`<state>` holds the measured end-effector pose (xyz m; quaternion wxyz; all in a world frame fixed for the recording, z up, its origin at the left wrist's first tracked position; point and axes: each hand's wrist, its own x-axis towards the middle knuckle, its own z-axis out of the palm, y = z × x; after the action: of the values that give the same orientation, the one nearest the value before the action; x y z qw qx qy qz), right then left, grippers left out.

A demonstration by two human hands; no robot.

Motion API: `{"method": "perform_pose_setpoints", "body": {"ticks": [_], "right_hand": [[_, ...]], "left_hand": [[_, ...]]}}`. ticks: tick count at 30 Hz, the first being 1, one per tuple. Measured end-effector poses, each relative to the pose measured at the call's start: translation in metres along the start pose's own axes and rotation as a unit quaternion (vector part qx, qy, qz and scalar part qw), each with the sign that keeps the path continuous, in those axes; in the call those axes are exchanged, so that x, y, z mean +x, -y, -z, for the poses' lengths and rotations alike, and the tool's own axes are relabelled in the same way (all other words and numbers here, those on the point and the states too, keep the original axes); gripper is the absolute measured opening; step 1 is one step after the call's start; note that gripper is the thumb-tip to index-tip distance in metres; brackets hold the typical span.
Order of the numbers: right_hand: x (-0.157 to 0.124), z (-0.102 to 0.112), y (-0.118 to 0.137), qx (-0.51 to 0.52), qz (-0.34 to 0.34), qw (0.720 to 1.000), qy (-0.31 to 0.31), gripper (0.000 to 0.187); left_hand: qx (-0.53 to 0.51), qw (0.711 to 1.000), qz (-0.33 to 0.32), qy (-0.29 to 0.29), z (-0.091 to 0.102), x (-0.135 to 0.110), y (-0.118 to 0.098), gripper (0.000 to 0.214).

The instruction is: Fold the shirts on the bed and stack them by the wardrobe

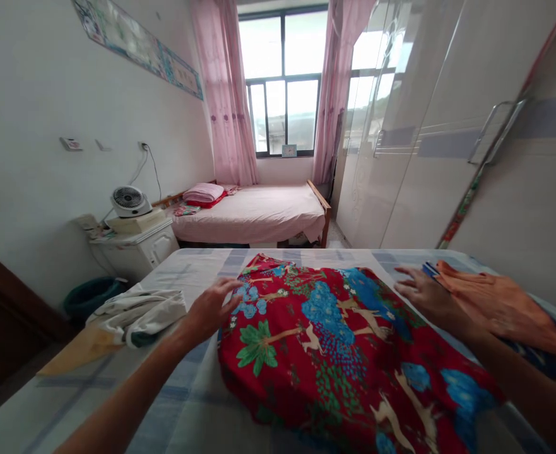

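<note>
A red garment point(287, 353) printed with blue trees, green palms and pale deer lies spread over the bed in front of me. My left hand point(214, 306) is at its upper left edge, fingers stretched out and apart, holding nothing. Beyond the cloth's upper right side, my right hand point(424, 293) hovers with fingers spread, slightly blurred, and also holds nothing. Orange clothing point(505, 302) lies just right of that hand, partly behind the wrist. White and tan clothing point(140, 315) sits crumpled to the left of my left arm.
The bed has a blue and white checked sheet point(183, 403). A second bed point(268, 208) with pink bedding stands under the window. A fan point(130, 200) rests on a white nightstand point(140, 246), beside a dark green bin point(91, 296). A glossy wardrobe point(410, 176) lines the right side.
</note>
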<state>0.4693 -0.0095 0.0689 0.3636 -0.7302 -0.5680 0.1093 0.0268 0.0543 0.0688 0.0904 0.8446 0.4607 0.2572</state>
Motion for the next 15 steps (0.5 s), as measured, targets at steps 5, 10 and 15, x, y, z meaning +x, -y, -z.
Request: {"method": "perform_pose_setpoints", "body": {"ticks": [5,10,15], "right_hand": [[-0.091,0.025,-0.083,-0.053,-0.023,0.997,0.042,0.039],[-0.125,0.035,-0.123,0.021,-0.011,0.996,0.086,0.049],[-0.116,0.029,-0.102,-0.058,0.022,0.994,0.094,0.02]], "left_hand": [[-0.015,0.991,-0.067,0.112,0.002,-0.1,-0.005,0.055],[0.073,0.985,-0.142,0.058,-0.031,-0.114,-0.014,0.059],[0.021,0.991,-0.128,0.034,-0.039,-0.083,-0.021,0.031]]}}
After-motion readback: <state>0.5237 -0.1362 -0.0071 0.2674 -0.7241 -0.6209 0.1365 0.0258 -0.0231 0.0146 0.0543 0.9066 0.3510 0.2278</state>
